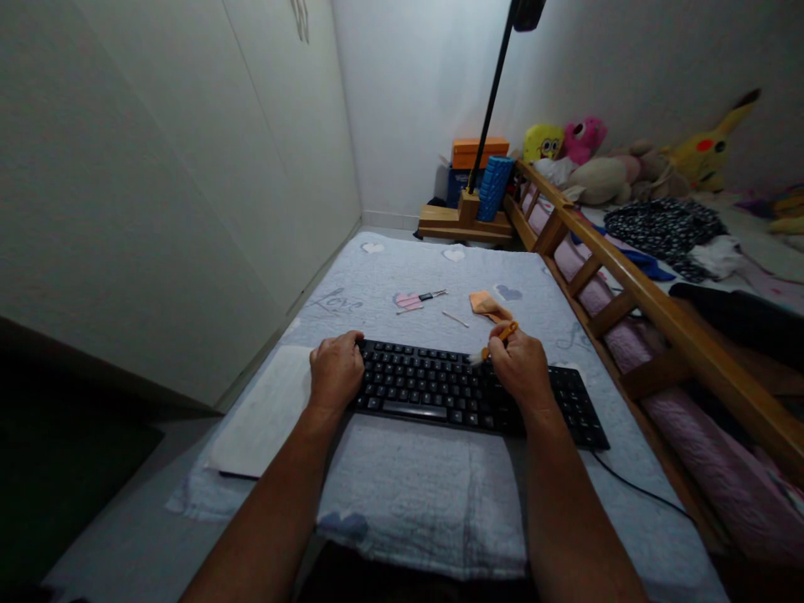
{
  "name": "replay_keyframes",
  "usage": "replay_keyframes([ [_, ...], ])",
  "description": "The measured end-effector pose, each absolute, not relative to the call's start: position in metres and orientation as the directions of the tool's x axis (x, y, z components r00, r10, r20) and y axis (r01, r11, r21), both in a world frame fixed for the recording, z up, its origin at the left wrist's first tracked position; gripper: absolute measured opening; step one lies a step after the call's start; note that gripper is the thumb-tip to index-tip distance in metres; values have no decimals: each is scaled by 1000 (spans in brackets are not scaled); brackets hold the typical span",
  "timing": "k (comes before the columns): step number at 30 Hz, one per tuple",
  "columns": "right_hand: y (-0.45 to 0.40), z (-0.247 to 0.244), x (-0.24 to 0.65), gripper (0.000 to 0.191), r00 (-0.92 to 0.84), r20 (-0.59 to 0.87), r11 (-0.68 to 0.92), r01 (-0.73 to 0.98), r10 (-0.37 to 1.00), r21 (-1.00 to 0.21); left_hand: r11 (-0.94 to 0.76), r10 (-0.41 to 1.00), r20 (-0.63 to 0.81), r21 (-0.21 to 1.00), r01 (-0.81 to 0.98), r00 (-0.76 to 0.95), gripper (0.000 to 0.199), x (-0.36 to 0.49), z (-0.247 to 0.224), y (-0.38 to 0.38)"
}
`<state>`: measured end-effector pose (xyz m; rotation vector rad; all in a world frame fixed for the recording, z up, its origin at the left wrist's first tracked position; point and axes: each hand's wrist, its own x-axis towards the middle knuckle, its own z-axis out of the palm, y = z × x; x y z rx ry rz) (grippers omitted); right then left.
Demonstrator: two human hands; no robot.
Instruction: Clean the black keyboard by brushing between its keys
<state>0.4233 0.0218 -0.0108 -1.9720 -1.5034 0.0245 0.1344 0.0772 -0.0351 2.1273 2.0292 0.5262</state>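
A black keyboard (420,381) lies across the cloth-covered surface in front of me. My left hand (337,368) grips the keyboard's left end, thumb side toward the far edge. Between the fingers of my right hand (520,366) is a small brush with an orange handle (510,330). Its pale bristles (477,358) touch or hover just over the keys of the upper row, right of the middle. Beyond the keyboard lie an orange cloth (490,305), a cotton swab (456,319), another swab (410,311) and a thin dark-handled tool (433,295).
A white sheet (267,410) lies left of the keyboard. The keyboard's cable (644,484) runs off to the right. A wooden bed rail (628,285) borders the right side, with plush toys behind it. A cabinet wall (188,167) stands left; a wooden lamp base (465,219) is at the back.
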Motion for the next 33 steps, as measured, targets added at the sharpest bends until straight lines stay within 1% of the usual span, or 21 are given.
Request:
replay_keyframes([
  [3,19,-7,435,24,389,355,-184,851,850,-491,-69,989,147,345,936,18,42,135,-35,77],
  [5,16,-3,440,23,415,357,-189,830,837,-524,-68,989,148,341,938,18,42,135,-35,77],
  [7,15,-1,443,21,436,350,-151,777,829,-611,-69,989,148,338,939,20,42,135,-36,77],
  [9,14,0,441,20,441,313,-80,674,841,-734,-69,989,149,336,939,20,42,135,-36,77],
  [11,16,-1,435,22,411,259,-15,556,874,-831,-66,989,148,329,942,17,42,134,-37,78],
  [12,16,-2,431,24,381,235,5,516,894,-857,-66,989,149,325,944,18,42,134,-36,78],
  [14,18,-4,425,27,314,209,18,517,926,-856,-65,989,147,317,946,19,42,134,-36,78],
  [16,17,-4,424,27,274,217,11,597,937,-803,-65,990,143,315,947,21,43,134,-36,78],
  [20,10,0,441,26,301,250,-71,757,920,-649,-66,990,140,310,948,23,43,135,-35,78],
  [23,3,5,462,26,311,257,-116,812,915,-572,-65,990,137,304,951,24,43,135,-35,77],
  [26,-4,10,477,25,326,277,-143,840,904,-523,-63,991,130,299,952,24,43,136,-34,77],
  [28,-6,12,479,24,364,296,-159,826,883,-542,-62,991,130,297,953,24,43,136,-34,77],
  [31,-7,8,471,26,400,283,-112,726,872,-679,-62,991,135,297,953,22,42,136,-34,77],
  [33,-6,4,462,28,376,250,-63,652,892,-756,-66,990,142,298,952,24,42,136,-35,78],
])
